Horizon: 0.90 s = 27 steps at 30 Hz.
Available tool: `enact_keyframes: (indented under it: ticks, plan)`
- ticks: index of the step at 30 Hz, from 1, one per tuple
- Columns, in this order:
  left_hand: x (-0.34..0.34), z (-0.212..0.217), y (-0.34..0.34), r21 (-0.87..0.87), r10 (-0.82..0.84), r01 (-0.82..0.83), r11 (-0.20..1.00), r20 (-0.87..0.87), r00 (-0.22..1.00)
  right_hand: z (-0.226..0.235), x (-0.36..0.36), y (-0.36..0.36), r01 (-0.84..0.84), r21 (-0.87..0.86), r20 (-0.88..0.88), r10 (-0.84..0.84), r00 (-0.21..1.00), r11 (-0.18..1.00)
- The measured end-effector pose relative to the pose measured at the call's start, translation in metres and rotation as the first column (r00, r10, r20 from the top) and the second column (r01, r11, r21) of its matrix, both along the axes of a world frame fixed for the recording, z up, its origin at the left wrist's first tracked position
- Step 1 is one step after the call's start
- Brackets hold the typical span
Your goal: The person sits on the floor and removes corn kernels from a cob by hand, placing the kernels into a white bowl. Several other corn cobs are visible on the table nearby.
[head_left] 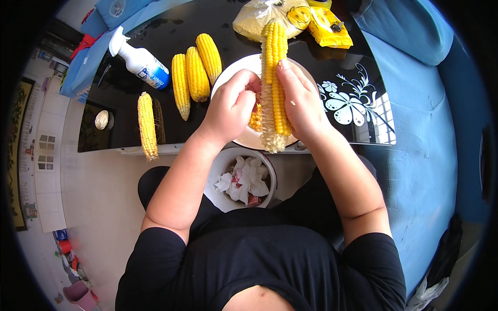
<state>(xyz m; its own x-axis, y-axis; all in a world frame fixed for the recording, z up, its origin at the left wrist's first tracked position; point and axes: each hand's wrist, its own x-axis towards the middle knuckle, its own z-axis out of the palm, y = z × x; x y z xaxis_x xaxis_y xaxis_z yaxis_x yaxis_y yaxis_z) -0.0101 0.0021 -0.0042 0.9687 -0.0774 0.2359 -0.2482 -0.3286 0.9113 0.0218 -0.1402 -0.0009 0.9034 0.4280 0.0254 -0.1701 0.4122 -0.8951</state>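
Both hands meet over a white bowl (231,70) that sits at the near edge of a glossy black table (155,36), its rim just overhanging that edge. The right hand (301,103) is clamped around a corn cob (274,67) held upright on its long axis, tip toward twelve o'clock, its lower half already stripped bare on the left flank. The left hand (231,106) is curled against that stripped side, thumb and fingers pressed into the kernel rows; loose kernels (255,118) sit under it in the bowl, though the hand hides most of them. At ten o'clock from the bowl, three whole cobs (196,72) lie side by side, nearly touching the rim, so there is little room that way. A fourth cob (147,124) lies well apart at nine o'clock, its end reaching the table's edge. A white spray bottle (140,59) lies tilted beyond the cobs. At twelve o'clock a clear bag of yellow grain (254,18) and a yellow packet (328,26) crowd the far side. At three o'clock the table top, printed with white flowers (347,101), lies open up to its edge against a blue sofa (425,119). Below the table's near edge, at six o'clock, a white bin (239,179) of crumpled paper stands between the person's knees.
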Motion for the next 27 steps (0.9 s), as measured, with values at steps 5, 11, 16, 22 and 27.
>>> enact_keyframes:
  ticks: [5,11,16,22,27]
  plan:
    - [0.004,-0.005,-0.004,-0.007,0.021,-0.02,1.0,0.116,0.993,-0.003,0.0,0.003,0.019,0.042,0.045,-0.021,0.999,0.999]
    - [0.002,0.0,-0.005,0.128,0.048,-0.064,0.99,0.12,0.992,-0.001,-0.003,0.003,0.018,0.018,0.112,-0.02,0.993,1.0]
    - [0.0,0.006,-0.008,0.302,0.061,-0.129,0.945,0.225,0.973,-0.003,-0.001,0.002,0.02,-0.02,0.178,-0.017,0.984,1.0]
    - [0.001,0.006,-0.004,0.147,0.035,-0.051,0.988,0.109,0.993,-0.001,0.001,0.001,0.0,-0.001,0.054,0.0,0.999,1.0]
    - [0.005,0.001,-0.002,0.138,0.016,-0.034,0.99,0.134,0.991,0.001,0.0,0.0,-0.029,0.055,-0.031,0.031,0.999,0.998]
